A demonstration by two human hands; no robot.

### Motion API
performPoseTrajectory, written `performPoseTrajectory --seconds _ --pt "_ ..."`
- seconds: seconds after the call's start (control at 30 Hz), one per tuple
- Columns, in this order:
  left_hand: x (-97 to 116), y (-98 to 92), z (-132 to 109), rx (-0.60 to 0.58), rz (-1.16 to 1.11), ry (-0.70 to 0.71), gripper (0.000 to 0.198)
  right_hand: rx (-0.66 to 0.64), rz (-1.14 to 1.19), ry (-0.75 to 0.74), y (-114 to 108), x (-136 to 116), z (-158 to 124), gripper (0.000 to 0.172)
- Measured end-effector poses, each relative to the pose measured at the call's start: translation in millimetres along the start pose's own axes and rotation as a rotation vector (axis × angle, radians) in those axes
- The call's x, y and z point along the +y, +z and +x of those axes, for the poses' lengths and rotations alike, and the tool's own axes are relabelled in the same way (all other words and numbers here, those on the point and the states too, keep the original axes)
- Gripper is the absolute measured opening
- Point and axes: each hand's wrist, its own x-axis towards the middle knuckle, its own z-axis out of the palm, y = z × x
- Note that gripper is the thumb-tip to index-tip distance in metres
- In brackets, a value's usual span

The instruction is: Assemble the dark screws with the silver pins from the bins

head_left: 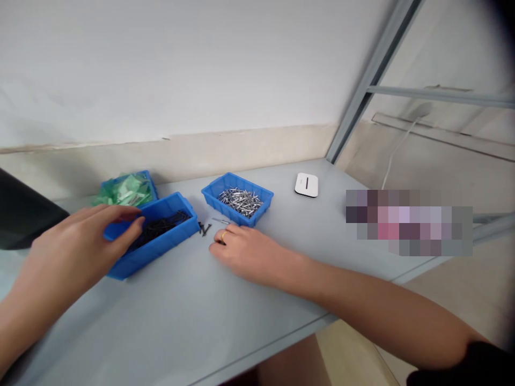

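My left hand (pixel 88 238) reaches over a blue bin (pixel 156 251) of black screws (pixel 163 228), its thumb and index fingertips close in a pinch. Whatever may be between them is too small to tell. On the table, my right hand (pixel 245 252) rests with curled fingers and a ring on one of them. A small dark thing shows among those fingers, but I cannot make it out. Just beyond them lies a thin silver pin (pixel 220 221). A few loose black screws (pixel 205 229) lie between the bin and my right hand.
Behind my right hand stands a blue tray (pixel 257 217) of silver pins (pixel 241 201). Green plastic bags (pixel 127 190) fill another blue bin at the back left. A white box-shaped device (pixel 306 185) lies near the wall. A dark object (pixel 24 214) stands far left; grey metal posts (pixel 370 80) rise right.
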Motion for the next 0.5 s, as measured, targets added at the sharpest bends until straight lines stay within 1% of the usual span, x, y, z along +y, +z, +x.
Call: performPoseTrajectory --seconds 0.03,0.1,0.17,0.23,0.33,0.4,0.43,0.5 --pt "2 -0.9 -1 -0.013 0.054 0.028 0.025 -0.002 0.003 -0.004 -1 0 0 0.021" --pt "8 -2.5 -4 0.029 0.124 0.105 0.028 0.001 0.005 -0.014 -1 0 1 0.021" --pt "16 -3.8 -11 0.113 0.048 0.206 0.026 0.006 0.006 -0.024 -1 0 2 0.021" --pt "25 -4.7 -19 0.138 -0.116 0.344 0.020 0.014 0.007 -0.027 1 1 3 0.019" --pt "41 -4.1 -29 0.075 -0.301 0.650 0.016 0.046 0.020 -0.034 4 2 5 0.016" --pt "49 -1.5 -34 0.062 -0.379 0.786 0.020 0.072 0.031 -0.061 5 3 5 0.015" --pt "52 0.7 -35 0.050 -0.401 0.807 0.021 0.079 0.034 -0.079 5 3 5 0.015" --pt "54 6.2 -36 0.019 -0.430 0.794 0.019 0.075 0.038 -0.107 4 3 5 0.014"
